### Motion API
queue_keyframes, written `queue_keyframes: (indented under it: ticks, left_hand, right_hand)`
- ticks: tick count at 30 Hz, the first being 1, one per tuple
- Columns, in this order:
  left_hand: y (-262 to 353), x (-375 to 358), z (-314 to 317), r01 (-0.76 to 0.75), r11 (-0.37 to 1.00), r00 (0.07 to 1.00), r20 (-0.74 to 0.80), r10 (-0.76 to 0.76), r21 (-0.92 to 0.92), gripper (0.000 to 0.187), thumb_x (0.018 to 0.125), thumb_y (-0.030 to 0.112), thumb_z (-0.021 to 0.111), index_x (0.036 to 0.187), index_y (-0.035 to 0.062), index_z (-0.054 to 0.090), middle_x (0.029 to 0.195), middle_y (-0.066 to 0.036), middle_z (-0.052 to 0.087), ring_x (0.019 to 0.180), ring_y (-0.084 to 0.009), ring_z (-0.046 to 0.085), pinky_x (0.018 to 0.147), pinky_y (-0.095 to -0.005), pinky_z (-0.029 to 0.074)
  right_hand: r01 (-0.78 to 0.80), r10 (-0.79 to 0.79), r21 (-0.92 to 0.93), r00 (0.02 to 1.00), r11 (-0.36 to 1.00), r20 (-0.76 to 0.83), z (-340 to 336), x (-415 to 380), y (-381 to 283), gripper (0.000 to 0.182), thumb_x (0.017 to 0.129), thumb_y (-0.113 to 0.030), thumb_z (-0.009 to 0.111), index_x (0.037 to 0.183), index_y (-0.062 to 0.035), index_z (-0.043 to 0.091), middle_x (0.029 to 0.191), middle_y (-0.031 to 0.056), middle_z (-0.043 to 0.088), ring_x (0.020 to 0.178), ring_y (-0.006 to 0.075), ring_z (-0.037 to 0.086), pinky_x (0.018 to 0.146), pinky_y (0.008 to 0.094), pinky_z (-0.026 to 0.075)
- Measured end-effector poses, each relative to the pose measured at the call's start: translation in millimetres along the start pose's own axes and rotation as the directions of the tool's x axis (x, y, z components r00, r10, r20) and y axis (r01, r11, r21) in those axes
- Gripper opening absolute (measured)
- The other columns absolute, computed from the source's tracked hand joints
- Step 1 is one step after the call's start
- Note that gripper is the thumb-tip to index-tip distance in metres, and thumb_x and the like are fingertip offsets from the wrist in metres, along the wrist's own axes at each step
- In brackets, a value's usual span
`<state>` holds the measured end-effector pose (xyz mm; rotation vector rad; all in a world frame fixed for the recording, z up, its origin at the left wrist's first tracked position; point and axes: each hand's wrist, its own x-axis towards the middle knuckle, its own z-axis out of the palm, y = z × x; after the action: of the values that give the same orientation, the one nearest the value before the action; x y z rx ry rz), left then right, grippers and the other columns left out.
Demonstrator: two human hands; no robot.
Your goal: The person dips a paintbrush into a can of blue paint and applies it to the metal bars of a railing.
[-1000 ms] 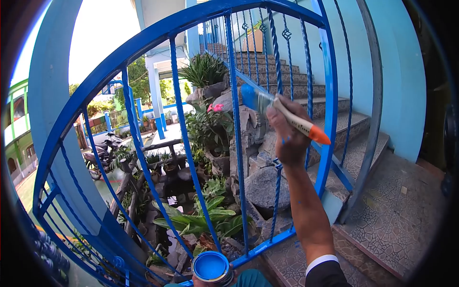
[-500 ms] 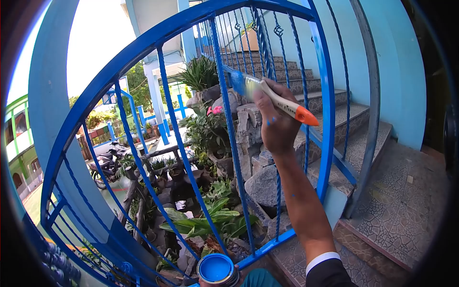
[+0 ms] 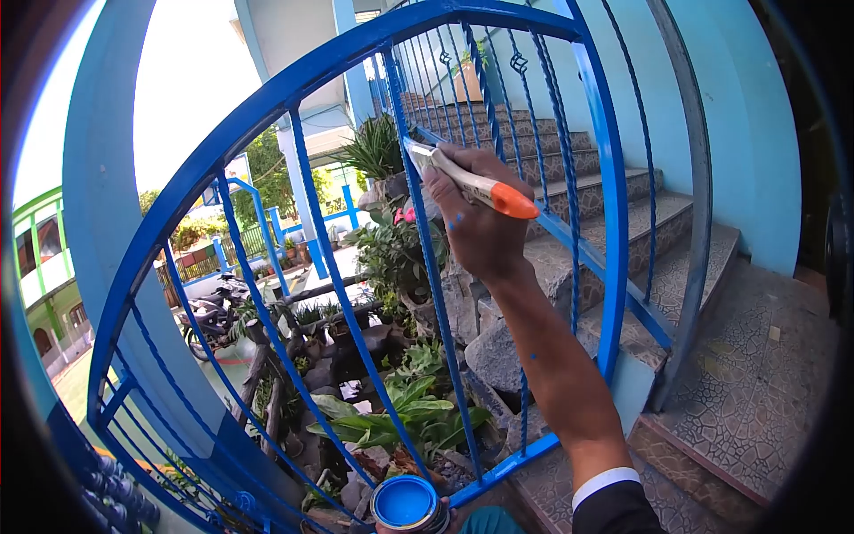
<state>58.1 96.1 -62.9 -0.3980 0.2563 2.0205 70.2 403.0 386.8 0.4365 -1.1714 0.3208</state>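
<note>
A paintbrush [image 3: 511,201] with a pale handle and an orange end is gripped in my right hand [image 3: 485,227], fingers wrapped round it near the ferrule. Its bristles meet the upper part of a twisted blue bar [image 3: 423,214] of the metal railing [image 3: 334,64]. Small blue spots mark my hand and forearm. At the bottom edge, an open can of blue paint [image 3: 404,502] stands upright in my left hand [image 3: 454,523]. Only bits of that hand's fingers show at the can's sides; the rest is out of frame.
Behind the railing are rocks [image 3: 498,351], leafy plants [image 3: 409,414] and a log border. Tiled stairs [image 3: 654,222] climb at the right, beside a grey metal post [image 3: 698,178]. A light-blue column [image 3: 107,178] rises at the left, with a parked motorcycle [image 3: 209,311] beyond.
My right hand has moved left and slightly down with the paintbrush, bringing the bristles against the bar. The view has shifted slightly; the paint can stays low in the frame.
</note>
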Motion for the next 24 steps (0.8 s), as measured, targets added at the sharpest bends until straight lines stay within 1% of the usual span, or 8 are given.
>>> queue_keyframes:
  ticks: [4, 9, 12, 16, 21, 22, 23, 24]
  left_hand:
    - [-2.9, -2.3, 2.4, 0.001, 0.999, 0.994, 0.105, -0.004, 0.033, 0.079, 0.096, 0.071, 0.060, 0.143, 0.0070, 0.065, 0.141, -0.019, 0.068, 0.129, -0.0453, 0.063, 0.110, -0.0645, 0.053]
    - [-2.2, -3.5, 1.6, 0.011, 0.988, 0.981, 0.188, -0.041, 0.155, 0.081, 0.096, 0.072, 0.061, 0.141, 0.0047, 0.065, 0.140, -0.024, 0.066, 0.129, -0.0459, 0.062, 0.105, -0.0620, 0.059]
    - [-1.7, -2.0, 4.9, 0.006, 0.995, 0.999, 0.050, -0.011, 0.096, 0.086, 0.095, 0.073, 0.060, 0.142, 0.0011, 0.063, 0.140, -0.028, 0.065, 0.128, -0.0481, 0.062, 0.106, -0.0627, 0.058]
    - [-0.2, -0.1, -1.8, -0.004, 0.990, 0.989, 0.149, -0.017, 0.138, 0.088, 0.096, 0.075, 0.058, 0.139, -0.0006, 0.064, 0.138, -0.029, 0.066, 0.126, -0.0491, 0.063, 0.104, -0.0621, 0.059]
    - [-1.9, -1.0, 2.0, -0.057, 0.990, 0.970, 0.240, 0.025, 0.127, 0.088, 0.094, 0.078, 0.057, 0.138, 0.0021, 0.065, 0.134, -0.028, 0.067, 0.121, -0.0478, 0.064, 0.101, -0.0609, 0.061]
    - [-2.5, -3.4, 6.1, -0.041, 0.991, 0.983, 0.181, 0.018, 0.125, 0.087, 0.094, 0.079, 0.057, 0.137, 0.0028, 0.065, 0.134, -0.027, 0.068, 0.120, -0.0475, 0.065, 0.100, -0.0609, 0.061]
    - [-2.8, -5.8, 9.9, -0.025, 0.992, 0.993, 0.120, 0.010, 0.123, 0.087, 0.094, 0.079, 0.057, 0.136, 0.0035, 0.066, 0.133, -0.027, 0.068, 0.120, -0.0471, 0.065, 0.100, -0.0610, 0.061]
    - [-2.5, -7.9, 12.3, -0.009, 0.993, 0.998, 0.062, 0.002, 0.122, 0.086, 0.094, 0.079, 0.057, 0.136, 0.0042, 0.066, 0.132, -0.027, 0.069, 0.119, -0.0468, 0.065, 0.100, -0.0610, 0.061]
  right_hand:
    - [-0.223, 0.260, 0.204, 0.949, 0.953, -0.179, 1.7, 18.6, -6.9, 0.017, 0.095, -0.009, 0.080, 0.107, 0.0030, 0.077, 0.100, 0.0166, 0.079, 0.087, 0.0247, 0.079, 0.080, 0.0369, 0.063]
    - [-0.120, 0.122, 0.093, 0.992, 0.988, -0.023, 11.2, 20.2, 8.2, 0.020, 0.097, -0.011, 0.078, 0.111, 0.0040, 0.077, 0.102, 0.0176, 0.078, 0.093, 0.0263, 0.079, 0.084, 0.0370, 0.062]
    - [-0.184, 0.218, 0.237, 0.968, 0.954, -0.124, 2.1, 5.9, -4.8, 0.020, 0.094, -0.009, 0.079, 0.110, 0.0043, 0.077, 0.104, 0.0189, 0.078, 0.092, 0.0279, 0.079, 0.083, 0.0370, 0.062]
    - [-0.127, 0.125, 0.046, 0.992, 0.991, 0.035, -17.8, -39.4, -12.1, 0.021, 0.092, -0.006, 0.080, 0.109, 0.0044, 0.076, 0.101, 0.0196, 0.076, 0.088, 0.0295, 0.078, 0.078, 0.0381, 0.063]
    - [-0.060, 0.060, 0.002, 0.998, 0.998, 0.013, -44.3, -90.4, -37.1, 0.024, 0.093, -0.003, 0.080, 0.114, 0.0065, 0.074, 0.102, 0.0165, 0.074, 0.086, 0.0233, 0.075, 0.075, 0.0347, 0.062]
    - [-0.044, 0.043, -0.014, 0.999, 0.999, -0.020, -45.4, -97.4, -35.9, 0.024, 0.094, -0.003, 0.079, 0.115, 0.0074, 0.073, 0.103, 0.0163, 0.074, 0.085, 0.0206, 0.074, 0.074, 0.0336, 0.061]
    - [-0.111, 0.112, -0.063, 0.994, 0.992, 0.014, -43.9, -103.8, -37.2, 0.024, 0.089, 0.000, 0.082, 0.111, 0.0050, 0.074, 0.102, 0.0167, 0.074, 0.088, 0.0297, 0.076, 0.076, 0.0368, 0.063]
    - [-0.079, 0.083, -0.053, 0.993, 0.995, 0.081, -44.7, -108.9, -37.5, 0.026, 0.087, 0.001, 0.084, 0.110, 0.0050, 0.074, 0.101, 0.0163, 0.074, 0.089, 0.0299, 0.076, 0.075, 0.0369, 0.063]
